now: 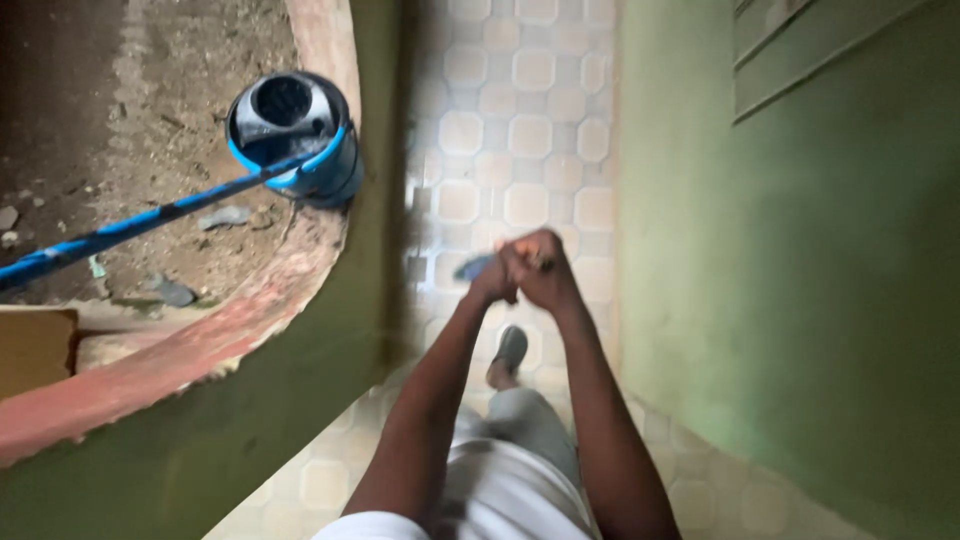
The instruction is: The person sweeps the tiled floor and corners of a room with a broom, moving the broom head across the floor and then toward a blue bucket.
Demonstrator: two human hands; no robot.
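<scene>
- Pale patterned floor tiles (pixel 520 120) run down a narrow passage between a green wall (pixel 800 300) on one side and a low curved parapet (pixel 200 350), green below and reddish on top, on the other.
- Both hands meet out in front of the body over the tiles: the left hand (pixel 497 278) and right hand (pixel 545 272) are clasped together, fingers curled tight and pressed against each other.
- Something small and dark pokes out between them, with a bluish bit (pixel 470 267) to the left; motion blur hides what it is, and I cannot tell which hand really grips it.
- Below the hands a foot in a grey sandal (pixel 510 352) steps forward on the tiles.
- On the parapet's top sits a blue and black bucket (pixel 295 135), well apart from the hands, with a blue pole (pixel 130 228) slanting away from it over the bare dirt ground (pixel 150 120) beyond.
- Risk, as I judge it: the bucket stands near the parapet's edge and a knock to the pole could tip it off; the small item could slip from the clasped hands mid-stride.
</scene>
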